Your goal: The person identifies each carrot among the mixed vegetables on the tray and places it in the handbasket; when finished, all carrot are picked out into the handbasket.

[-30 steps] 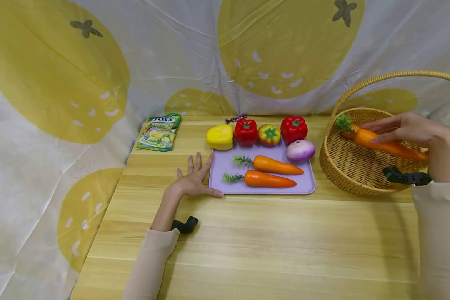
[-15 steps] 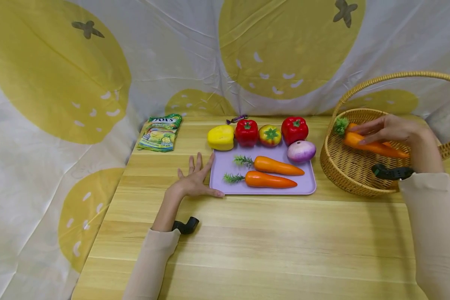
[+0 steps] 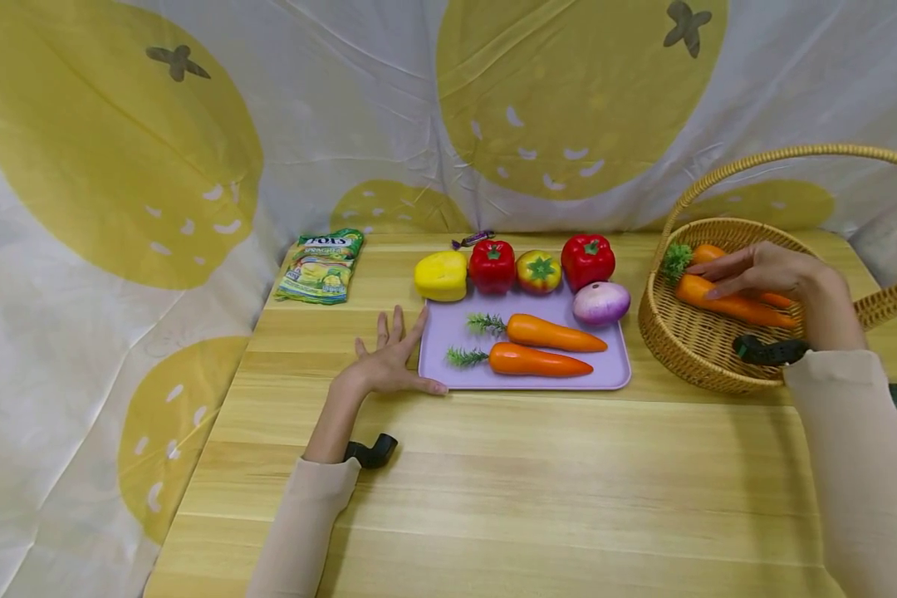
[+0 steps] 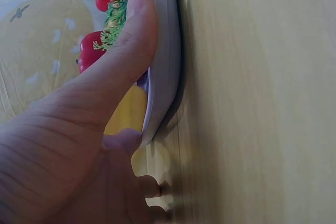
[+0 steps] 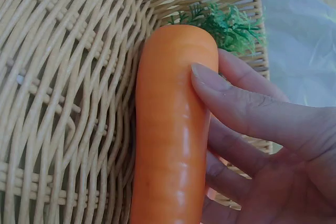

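Observation:
Inside the wicker basket (image 3: 688, 357), my right hand (image 3: 770, 270) holds an orange carrot (image 5: 173, 129) between thumb and fingers. The carrot lies low against the woven bottom, its green top (image 5: 228, 27) toward the basket's left side. A second carrot (image 3: 708, 252) lies just behind it, partly hidden by the hand. My left hand (image 3: 384, 365) rests with spread fingers at the left edge of a lilac tray (image 3: 437, 332). In the left wrist view, its thumb (image 4: 137, 30) lies along the tray's rim. Two carrots (image 3: 553, 332) lie side by side on the tray.
A yellow pepper (image 3: 441, 276), two red peppers (image 3: 492, 266), a red-yellow tomato-like fruit (image 3: 538, 272) and a purple onion (image 3: 601, 303) sit along the tray's back and right. A green candy packet (image 3: 320, 267) lies back left. A wrapped candy (image 3: 473, 239) lies behind the tray.
My right hand has moved left and lower into the basket with the carrot, and the second carrot behind now shows more. My left hand stays at the tray's edge.

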A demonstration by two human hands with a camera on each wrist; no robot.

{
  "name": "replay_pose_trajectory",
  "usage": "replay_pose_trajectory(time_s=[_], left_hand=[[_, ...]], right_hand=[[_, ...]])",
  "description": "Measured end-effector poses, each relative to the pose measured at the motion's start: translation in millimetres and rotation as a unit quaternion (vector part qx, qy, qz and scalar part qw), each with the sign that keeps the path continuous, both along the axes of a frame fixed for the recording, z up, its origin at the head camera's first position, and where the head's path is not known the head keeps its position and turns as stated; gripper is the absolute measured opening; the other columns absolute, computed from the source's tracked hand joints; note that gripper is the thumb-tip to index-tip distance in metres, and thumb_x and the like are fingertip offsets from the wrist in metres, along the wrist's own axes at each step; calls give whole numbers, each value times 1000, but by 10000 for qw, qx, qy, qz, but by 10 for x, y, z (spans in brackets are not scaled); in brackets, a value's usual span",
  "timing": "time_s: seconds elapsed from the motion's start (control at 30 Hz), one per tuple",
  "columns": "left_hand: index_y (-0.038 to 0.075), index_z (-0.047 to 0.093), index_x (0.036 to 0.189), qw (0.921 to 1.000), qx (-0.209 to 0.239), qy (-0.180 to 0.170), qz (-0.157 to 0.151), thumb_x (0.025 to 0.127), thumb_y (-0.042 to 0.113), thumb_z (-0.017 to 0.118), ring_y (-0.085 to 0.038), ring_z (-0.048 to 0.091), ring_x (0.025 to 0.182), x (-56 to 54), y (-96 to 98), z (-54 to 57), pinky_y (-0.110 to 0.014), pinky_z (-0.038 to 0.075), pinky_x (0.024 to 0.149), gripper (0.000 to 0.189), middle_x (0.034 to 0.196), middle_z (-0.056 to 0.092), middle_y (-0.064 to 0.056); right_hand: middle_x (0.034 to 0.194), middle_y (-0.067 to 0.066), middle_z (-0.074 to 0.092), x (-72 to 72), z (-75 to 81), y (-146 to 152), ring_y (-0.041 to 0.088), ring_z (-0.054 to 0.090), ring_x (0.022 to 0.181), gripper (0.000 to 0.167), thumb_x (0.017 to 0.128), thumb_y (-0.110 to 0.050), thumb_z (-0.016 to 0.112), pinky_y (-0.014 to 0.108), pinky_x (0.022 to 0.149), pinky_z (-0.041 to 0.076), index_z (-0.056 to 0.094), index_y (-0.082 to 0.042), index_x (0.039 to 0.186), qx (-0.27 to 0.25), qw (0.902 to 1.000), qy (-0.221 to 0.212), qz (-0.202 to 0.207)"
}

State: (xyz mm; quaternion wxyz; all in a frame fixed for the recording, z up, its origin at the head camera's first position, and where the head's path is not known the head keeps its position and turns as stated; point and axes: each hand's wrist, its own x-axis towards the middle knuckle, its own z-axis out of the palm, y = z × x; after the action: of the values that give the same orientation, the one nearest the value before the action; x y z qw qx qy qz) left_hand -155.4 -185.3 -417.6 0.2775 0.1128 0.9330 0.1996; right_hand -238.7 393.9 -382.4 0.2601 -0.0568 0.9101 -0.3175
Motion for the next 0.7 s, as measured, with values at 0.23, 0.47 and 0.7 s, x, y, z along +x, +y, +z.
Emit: replay_pose_trajectory(time_s=[0.23,0.47,0.7], left_hand=[[33,-13,166,9998,-195,1,-7,77,68,80,-42,-32,155,17,17,36,-82,-15,113,133,168,-32,-18],[33,-13,165,9998,-213,-8,17,77,69,80,-42,-32,155,30,26,35,-81,-14,114,134,168,-32,-17],[32,-13,166,9998,-187,11,4,77,69,80,-44,-30,155,21,27,36,-83,-14,113,133,168,-31,-19]], right_hand=[[112,-39,62,3,-11,24,45,30,149,49,93,-28,79,25,106,42,67,-15,139,-151,9996,-153,-178],[103,-44,63,20,-16,62,47,25,151,38,94,-25,78,63,119,28,72,-33,130,-394,9980,-245,-421],[105,-44,63,15,-14,77,45,22,153,35,93,-29,79,34,113,44,73,-39,126,-421,9974,-340,-465]])
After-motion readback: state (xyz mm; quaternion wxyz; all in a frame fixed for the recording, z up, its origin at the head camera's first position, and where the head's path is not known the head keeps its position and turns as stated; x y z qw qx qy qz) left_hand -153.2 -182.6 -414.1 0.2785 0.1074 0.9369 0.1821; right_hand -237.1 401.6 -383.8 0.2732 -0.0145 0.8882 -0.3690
